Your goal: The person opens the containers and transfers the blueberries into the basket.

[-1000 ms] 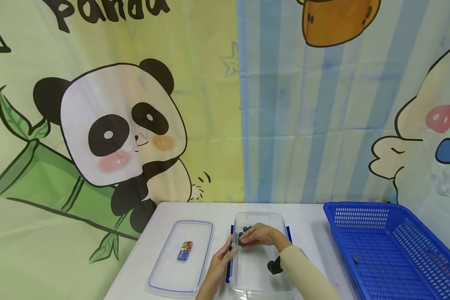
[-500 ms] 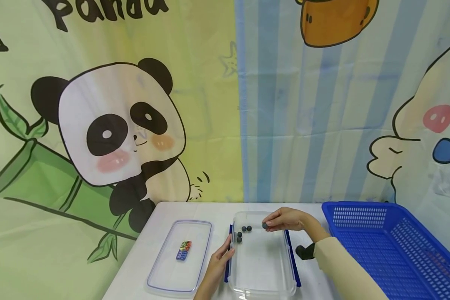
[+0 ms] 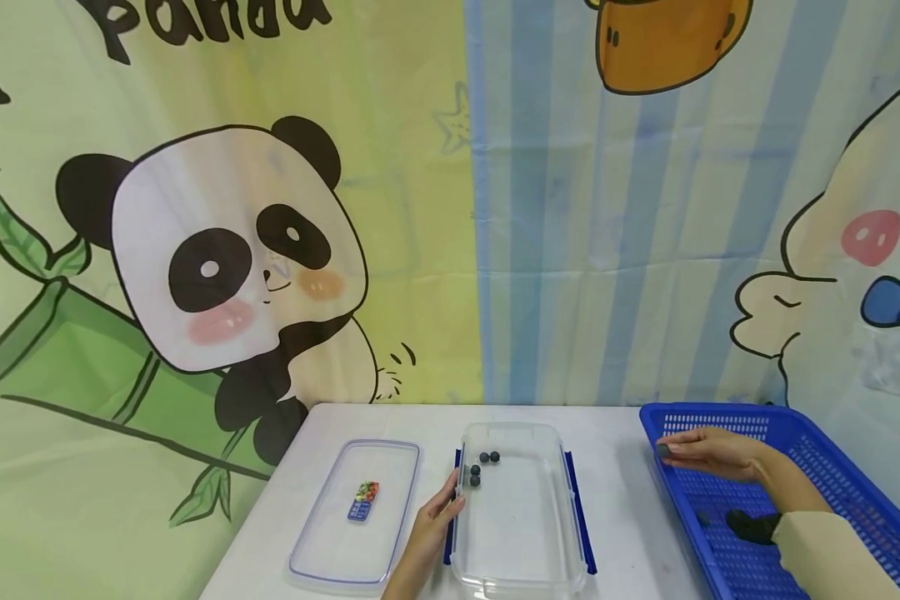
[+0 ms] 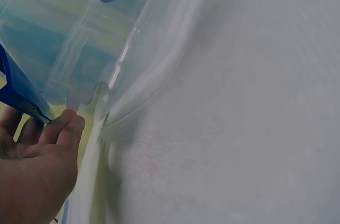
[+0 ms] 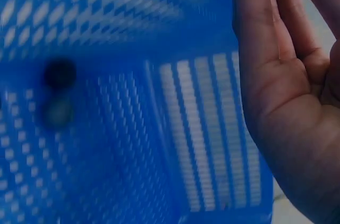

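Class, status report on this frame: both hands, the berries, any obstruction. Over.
Left hand touches clear box edge. Right hand over blue basket, pinching one dark berry. Four berries in box. Nothing in the way.

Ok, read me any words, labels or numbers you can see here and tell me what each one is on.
"Panda", its top cut off by the frame edge: black lettering on the yellow-green cartoon panda backdrop.
Small multicoloured sticker on the clear plastic lid lying on the white table: print too small to read.
Clear plastic container and blue perforated plastic basket: no text visible.
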